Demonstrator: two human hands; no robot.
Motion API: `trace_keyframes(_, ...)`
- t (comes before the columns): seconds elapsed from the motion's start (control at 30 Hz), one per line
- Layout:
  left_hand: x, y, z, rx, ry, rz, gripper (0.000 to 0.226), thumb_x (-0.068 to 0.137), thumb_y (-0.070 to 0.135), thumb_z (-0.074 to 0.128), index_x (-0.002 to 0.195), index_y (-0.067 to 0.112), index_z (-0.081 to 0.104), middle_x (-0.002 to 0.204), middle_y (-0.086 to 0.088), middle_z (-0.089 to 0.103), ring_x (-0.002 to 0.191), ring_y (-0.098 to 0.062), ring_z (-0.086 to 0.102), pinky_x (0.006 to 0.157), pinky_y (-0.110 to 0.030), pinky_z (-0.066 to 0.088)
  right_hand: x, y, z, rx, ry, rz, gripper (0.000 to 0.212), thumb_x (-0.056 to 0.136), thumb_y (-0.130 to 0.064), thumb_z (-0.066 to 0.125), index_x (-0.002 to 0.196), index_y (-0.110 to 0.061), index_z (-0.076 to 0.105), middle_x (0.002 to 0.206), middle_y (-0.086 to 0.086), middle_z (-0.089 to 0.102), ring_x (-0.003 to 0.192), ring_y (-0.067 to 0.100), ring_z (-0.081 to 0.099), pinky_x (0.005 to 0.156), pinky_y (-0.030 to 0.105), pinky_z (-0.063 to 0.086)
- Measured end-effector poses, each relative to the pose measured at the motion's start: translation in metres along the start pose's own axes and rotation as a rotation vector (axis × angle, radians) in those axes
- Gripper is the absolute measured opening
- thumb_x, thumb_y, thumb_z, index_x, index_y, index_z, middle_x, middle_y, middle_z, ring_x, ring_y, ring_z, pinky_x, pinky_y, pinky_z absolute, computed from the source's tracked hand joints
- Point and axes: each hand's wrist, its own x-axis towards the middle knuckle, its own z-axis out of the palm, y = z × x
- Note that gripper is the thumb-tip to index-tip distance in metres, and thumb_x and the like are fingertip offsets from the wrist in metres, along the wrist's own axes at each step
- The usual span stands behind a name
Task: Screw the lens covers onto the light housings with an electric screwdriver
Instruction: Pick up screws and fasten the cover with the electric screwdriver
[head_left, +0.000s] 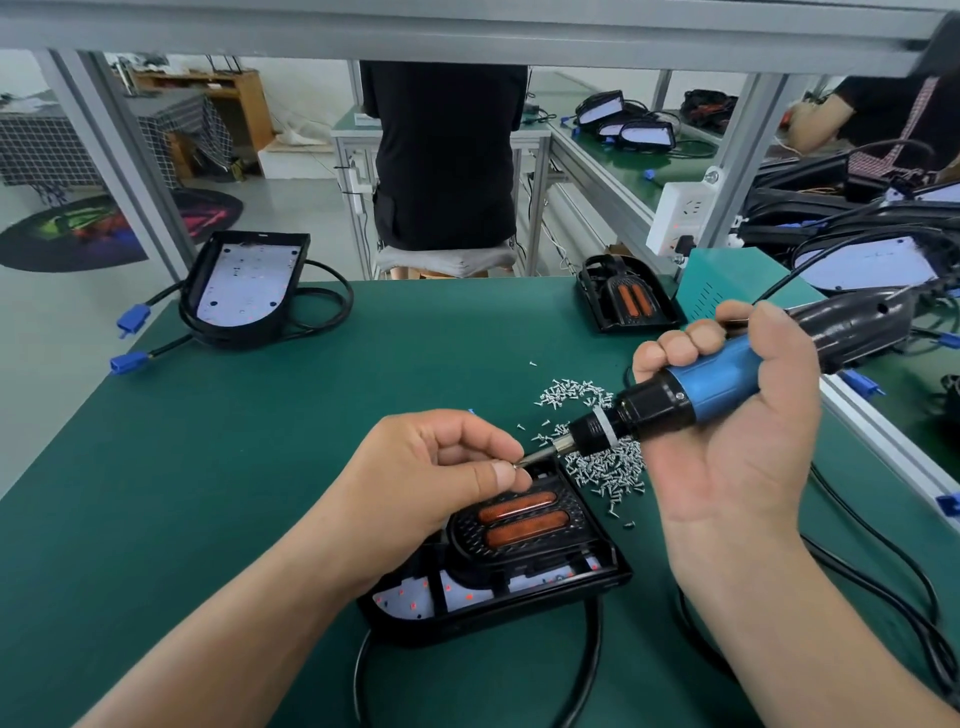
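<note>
My right hand (737, 441) grips a blue and black electric screwdriver (675, 402), its bit pointing left and slightly down. My left hand (441, 467) pinches a small screw (516, 465) at the bit's tip. Just below them lies a black light housing (519, 597) with a black lens cover (524, 525) showing two orange strips, resting on its white LED board. A pile of several silver screws (608, 467) lies on the green mat to the right of the housing.
An open housing (244, 286) with blue connectors sits at the far left. Another housing with a lens cover (626, 301) stands at the far right. A teal box (727, 280), power strip (680, 215) and more housings lie beyond. Black cables trail near the front edge. A person sits behind the bench.
</note>
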Motion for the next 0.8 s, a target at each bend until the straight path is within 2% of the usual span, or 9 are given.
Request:
trace_keyframes(0.07, 0.0, 0.0, -0.002, 0.016, 0.019, 0.002, 0.017, 0.09, 0.002, 0.079, 0.093, 0.018, 0.081, 0.094, -0.011, 0.082, 0.076, -0.01, 0.077, 0.058, -0.009, 0.051, 0.005, 0.003, -0.002, 0.005, 0.014, -0.001, 0.018, 0.104, -0.031, 0.062, 0.097, -0.017, 0.054, 0.082, -0.001, 0.051, 0.071, 0.015, 0.051, 0.078, 0.031, 0.05)
trace_keyframes(0.13, 0.001, 0.0, -0.005, 0.036, 0.035, 0.016, 0.016, 0.09, 0.003, 0.08, 0.094, 0.019, 0.08, 0.094, -0.009, 0.082, 0.072, -0.007, 0.076, 0.055, -0.007, 0.048, 0.01, 0.009, -0.006, 0.004, 0.039, 0.023, 0.028, 0.099, -0.041, 0.071, 0.1, -0.016, 0.057, 0.084, -0.001, 0.055, 0.073, 0.015, 0.055, 0.081, 0.033, 0.054)
trace_keyframes(0.2, 0.003, -0.001, -0.01, 0.073, 0.039, 0.041, 0.016, 0.091, 0.005, 0.08, 0.096, 0.02, 0.08, 0.095, -0.008, 0.082, 0.083, -0.013, 0.079, 0.067, -0.013, 0.056, 0.015, 0.013, -0.01, 0.006, 0.041, 0.056, 0.036, 0.096, -0.047, 0.074, 0.102, -0.016, 0.058, 0.086, 0.0, 0.058, 0.076, 0.017, 0.058, 0.084, 0.036, 0.056)
trace_keyframes(0.27, 0.005, -0.002, -0.016, 0.127, 0.046, 0.069, 0.018, 0.091, 0.005, 0.081, 0.096, 0.022, 0.079, 0.095, -0.006, 0.082, 0.094, -0.019, 0.08, 0.085, -0.022, 0.06, 0.016, 0.02, -0.014, 0.004, 0.045, 0.087, 0.039, 0.096, -0.049, 0.074, 0.106, -0.014, 0.058, 0.088, 0.002, 0.059, 0.078, 0.018, 0.06, 0.086, 0.038, 0.057)
trace_keyframes(0.3, 0.006, -0.003, -0.018, 0.15, 0.048, 0.078, 0.019, 0.091, 0.005, 0.081, 0.095, 0.023, 0.079, 0.094, -0.006, 0.082, 0.095, -0.02, 0.08, 0.089, -0.023, 0.06, 0.017, 0.023, -0.016, 0.002, 0.057, 0.099, 0.04, 0.097, -0.049, 0.073, 0.108, -0.014, 0.057, 0.089, 0.002, 0.06, 0.078, 0.019, 0.06, 0.087, 0.039, 0.057)
trace_keyframes(0.43, 0.011, -0.008, -0.024, 0.191, 0.058, 0.083, 0.018, 0.09, 0.001, 0.079, 0.092, 0.019, 0.08, 0.092, -0.007, 0.082, 0.094, -0.02, 0.08, 0.087, -0.022, 0.059, 0.019, 0.034, -0.019, -0.023, 0.083, 0.129, 0.044, 0.097, -0.053, 0.068, 0.109, -0.013, 0.057, 0.087, 0.003, 0.062, 0.081, 0.021, 0.062, 0.093, 0.04, 0.058)
trace_keyframes(0.53, 0.015, -0.012, -0.027, 0.178, 0.084, 0.09, 0.016, 0.091, 0.0, 0.078, 0.096, 0.015, 0.079, 0.092, -0.006, 0.082, 0.093, -0.019, 0.08, 0.087, -0.021, 0.059, 0.021, 0.038, -0.02, -0.038, 0.044, 0.152, 0.043, 0.099, -0.055, 0.064, 0.112, -0.014, 0.058, 0.091, 0.005, 0.064, 0.086, 0.023, 0.066, 0.101, 0.045, 0.057)
trace_keyframes(0.7, 0.019, -0.015, -0.03, 0.17, 0.154, 0.127, 0.019, 0.091, 0.005, 0.08, 0.092, 0.023, 0.08, 0.092, -0.003, 0.082, 0.096, -0.02, 0.079, 0.097, -0.032, 0.059, 0.024, 0.041, -0.021, -0.007, -0.013, 0.155, 0.042, 0.099, -0.054, 0.063, 0.114, -0.015, 0.058, 0.093, 0.007, 0.068, 0.093, 0.026, 0.071, 0.102, 0.05, 0.058)
trace_keyframes(0.8, 0.023, -0.017, -0.03, 0.172, 0.163, 0.15, 0.021, 0.091, 0.006, 0.08, 0.092, 0.027, 0.08, 0.093, -0.002, 0.082, 0.097, -0.02, 0.079, 0.099, -0.036, 0.059, 0.026, 0.044, -0.021, -0.01, 0.032, 0.149, 0.047, 0.099, -0.057, 0.06, 0.115, -0.013, 0.054, 0.088, 0.007, 0.068, 0.1, 0.031, 0.075, 0.101, 0.05, 0.059)
